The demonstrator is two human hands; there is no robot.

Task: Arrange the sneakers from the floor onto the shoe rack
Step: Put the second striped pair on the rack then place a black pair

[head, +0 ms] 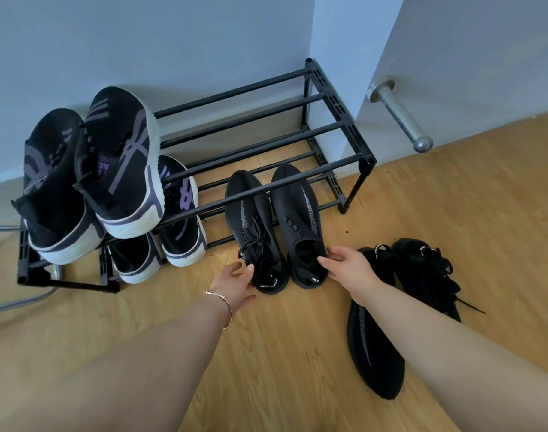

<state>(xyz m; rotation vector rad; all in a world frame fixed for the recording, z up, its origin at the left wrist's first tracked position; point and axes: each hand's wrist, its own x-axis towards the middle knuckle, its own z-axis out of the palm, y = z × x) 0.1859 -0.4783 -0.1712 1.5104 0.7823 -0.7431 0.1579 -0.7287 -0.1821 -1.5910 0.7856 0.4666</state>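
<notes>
A black two-tier shoe rack [338,101] stands against the wall. Two black sneakers with grey side stripes sit toes-in on its lower tier: the left one [254,226] and the right one [300,219]. My left hand [238,285] touches the heel of the left sneaker, fingers apart. The fingertips of my right hand [347,266] rest on the heel of the right sneaker. Two more black sneakers lie on the wooden floor at right: one on its side [372,338], one with loose laces [428,275].
Black-and-purple sneakers with white soles fill the rack's left side, two on the top tier [119,157] and two below [182,219]. A metal door handle [403,116] juts out at right. A grey tube [20,304] lies on the floor at left.
</notes>
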